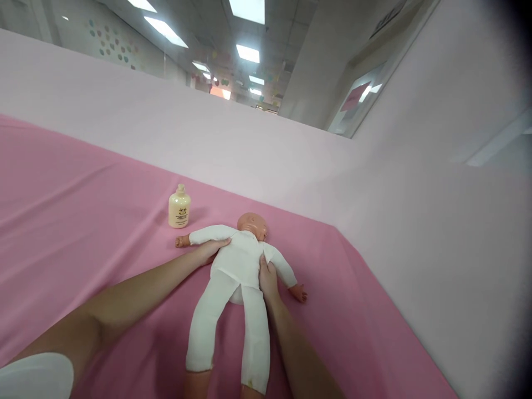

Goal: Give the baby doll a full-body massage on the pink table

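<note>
From the head view I see my left hand [210, 250] laid flat and open against the side of a soft baby doll in a white cloth body suit with a bare plastic head [239, 266], just under its outstretched arm; the fingers press on the cloth rather than wrap around anything. My right hand [268, 280] rests on the doll's other flank, fingers pointing up towards the armpit, thumb and fingers spread narrowly along the torso, cupping it but not closed on it. So the doll lies directly between my two hands, on its back on the pink cloth-covered tabletop [83, 221]. Its long axis runs away from me, head at the far end and tilted a little right, legs trailing back between my forearms. Both hands are in contact; neither is nearer than the other, though the left arm reaches across at a shallower angle.

Beyond my left hand, well apart from the doll's little hand, stands a squat cream-coloured plastic bottle with a narrow cap [179, 208], upright and capped; I cannot tell what is inside it. A pale pink wall [415, 194] rises behind and to the right of my hands.
</note>
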The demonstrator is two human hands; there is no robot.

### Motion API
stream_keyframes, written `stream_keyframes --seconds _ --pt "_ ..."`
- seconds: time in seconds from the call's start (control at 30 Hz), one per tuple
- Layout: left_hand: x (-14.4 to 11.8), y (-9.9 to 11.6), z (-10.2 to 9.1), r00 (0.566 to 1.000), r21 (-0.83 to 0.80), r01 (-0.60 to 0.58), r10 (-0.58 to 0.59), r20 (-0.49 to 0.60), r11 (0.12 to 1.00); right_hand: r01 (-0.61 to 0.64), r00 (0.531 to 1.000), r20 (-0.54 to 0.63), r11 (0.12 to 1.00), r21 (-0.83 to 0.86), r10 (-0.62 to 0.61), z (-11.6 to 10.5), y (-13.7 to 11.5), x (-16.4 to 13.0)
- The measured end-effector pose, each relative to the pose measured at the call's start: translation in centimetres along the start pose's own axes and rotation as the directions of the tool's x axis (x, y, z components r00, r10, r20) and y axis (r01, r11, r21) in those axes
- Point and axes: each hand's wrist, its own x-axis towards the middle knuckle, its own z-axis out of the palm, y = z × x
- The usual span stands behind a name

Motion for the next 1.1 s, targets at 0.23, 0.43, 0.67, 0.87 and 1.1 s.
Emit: stream_keyframes --seconds 0.23,0.43,0.67,0.87,1.1 --pt "0.1 2.3 -2.4 0.981 0.119 0.150 -0.163 0.108 0.981 0.059 0.998 -0.040 0.998 0.024 -0.058 -0.5 0.9 0.3" --pt "-2.7 9.0 -6.5 0.989 0.255 0.069 -0.099 0.107 0.965 0.134 0.976 -0.156 0.984 -0.120 -0.152 -1.9 1.2 0.2" --pt "-3.7 16.0 -9.1 0.894 0.155 -0.338 0.368 -0.255 0.928 0.150 0.965 -0.200 0.983 -0.104 -0.168 -2.5 -0.3 -0.5" --pt "-2.6 13.6 -6.6 0.887 0.150 -0.352 0.381 -0.261 0.924 0.089 0.962 -0.266 0.991 0.101 -0.060 -3.0 -0.5 -0.3" --pt "1.9 7.5 3.4 0.900 0.409 -0.436 0.392 0.190 0.802 0.147 0.969 -0.209 0.987 0.061 -0.131 -1.8 -3.3 2.4"
